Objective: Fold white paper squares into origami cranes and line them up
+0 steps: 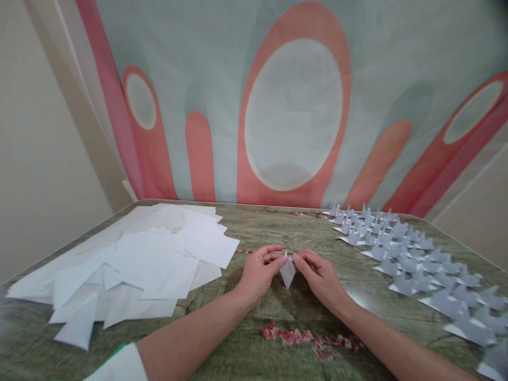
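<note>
Between my two hands hangs a small folded piece of white paper, kite-shaped, with a narrow point upward and another downward. My left hand pinches its upper left side between thumb and fingers. On the opposite side, my right hand grips the upper right edge in the same way. Both hands are just above the table, near its middle. The fingertips cover part of the upper folds.
A spread heap of loose white paper sheets covers the table's left side. Rows of folded white paper birds stand along the right. The wood-patterned table has pink printed flowers. Behind it hangs a patterned backdrop.
</note>
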`<state>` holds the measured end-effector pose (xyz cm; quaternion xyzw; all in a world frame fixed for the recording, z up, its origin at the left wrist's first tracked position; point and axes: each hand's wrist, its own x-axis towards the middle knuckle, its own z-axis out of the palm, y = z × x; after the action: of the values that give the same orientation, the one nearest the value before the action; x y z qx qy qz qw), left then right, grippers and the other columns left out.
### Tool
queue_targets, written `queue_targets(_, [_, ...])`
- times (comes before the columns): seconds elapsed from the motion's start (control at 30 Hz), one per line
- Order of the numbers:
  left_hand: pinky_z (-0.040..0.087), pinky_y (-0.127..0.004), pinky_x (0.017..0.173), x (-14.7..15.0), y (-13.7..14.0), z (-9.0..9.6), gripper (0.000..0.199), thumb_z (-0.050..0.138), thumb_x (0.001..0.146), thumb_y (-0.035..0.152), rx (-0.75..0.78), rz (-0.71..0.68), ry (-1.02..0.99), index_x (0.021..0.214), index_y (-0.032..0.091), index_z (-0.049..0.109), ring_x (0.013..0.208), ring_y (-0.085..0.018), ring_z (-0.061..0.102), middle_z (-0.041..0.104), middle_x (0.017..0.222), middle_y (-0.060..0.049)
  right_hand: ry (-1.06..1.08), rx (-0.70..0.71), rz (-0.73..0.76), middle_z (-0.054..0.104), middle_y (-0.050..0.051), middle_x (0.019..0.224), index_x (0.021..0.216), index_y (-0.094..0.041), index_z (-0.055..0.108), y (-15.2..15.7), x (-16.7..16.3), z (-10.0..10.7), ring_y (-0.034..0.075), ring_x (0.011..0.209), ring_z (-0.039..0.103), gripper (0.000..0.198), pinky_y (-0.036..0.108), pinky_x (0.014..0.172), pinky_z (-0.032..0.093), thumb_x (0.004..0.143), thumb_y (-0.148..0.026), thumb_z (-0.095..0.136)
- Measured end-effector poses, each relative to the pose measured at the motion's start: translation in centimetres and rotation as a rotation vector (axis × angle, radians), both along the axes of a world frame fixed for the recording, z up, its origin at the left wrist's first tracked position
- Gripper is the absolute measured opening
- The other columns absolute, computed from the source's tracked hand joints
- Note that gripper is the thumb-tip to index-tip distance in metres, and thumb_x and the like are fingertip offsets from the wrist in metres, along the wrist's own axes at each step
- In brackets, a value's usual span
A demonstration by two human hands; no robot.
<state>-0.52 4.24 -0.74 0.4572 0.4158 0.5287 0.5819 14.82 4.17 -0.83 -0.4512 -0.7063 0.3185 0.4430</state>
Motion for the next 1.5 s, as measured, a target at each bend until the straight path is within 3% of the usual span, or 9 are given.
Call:
queue_targets(0.33, [0.046,-0.025,0.069,0.11,0.0,-0.37,0.038,0.071,0.065,0.024,0.016,-0.054,0.055,0.098,0.013,0.056,0.071,-0.014,0.06,0.066,0.079,-0.005,-0.067,0.063,0.008,0.053,0.001,0.07,0.069,-0.017,0.055,0.19,0.32,0.23,0.015,0.068,0.05,0.022,0.026,0.065,0.039,0.085,-0.031,0.048])
queue_targets(0.63, [0.045,-0.024,0.064,-0.02,0.35,-0.57,0.032,0.072,0.062,0.023,0.021,0.025,0.068,0.087,0.013,0.056,0.066,-0.014,0.059,0.064,0.072,-0.003,-0.082,-0.006,0.022,0.055,0.001,0.07,0.07,-0.017,0.057,0.35,0.28,0.06,0.014,0.067,0.051,0.025,0.026,0.062,0.04,0.084,-0.036,0.048])
queue_targets(1.03, [0.046,-0.025,0.065,-0.03,0.28,-0.3,0.026,0.07,0.064,0.021,0.057,0.034,0.128,0.084,0.013,0.055,0.069,-0.015,0.06,0.064,0.074,-0.005,-0.169,0.022,0.076,0.055,0.001,0.07,0.072,-0.018,0.056,0.57,0.54,-0.27,0.014,0.067,0.051,0.024,0.026,0.063,0.039,0.085,-0.036,0.046])
queue_targets(1.3, [0.047,-0.026,0.067,-0.1,0.41,-0.7,0.027,0.071,0.064,0.024,0.092,0.021,0.081,0.083,0.013,0.055,0.071,-0.015,0.061,0.065,0.075,-0.005,-0.179,-0.007,0.148,0.054,-0.001,0.062,0.06,-0.017,0.054,0.41,0.22,-0.14,0.013,0.062,0.049,0.025,0.024,0.06,0.039,0.08,-0.032,0.052])
queue_targets(1.5, [0.047,-0.025,0.067,0.12,0.42,-0.7,0.029,0.074,0.061,0.025,0.09,0.085,0.063,0.081,0.013,0.056,0.07,-0.015,0.061,0.065,0.074,-0.004,-0.195,0.009,0.161,0.054,-0.001,0.059,0.059,-0.017,0.054,0.4,-0.04,-0.18,0.012,0.056,0.046,0.027,0.023,0.055,0.037,0.081,-0.031,0.05])
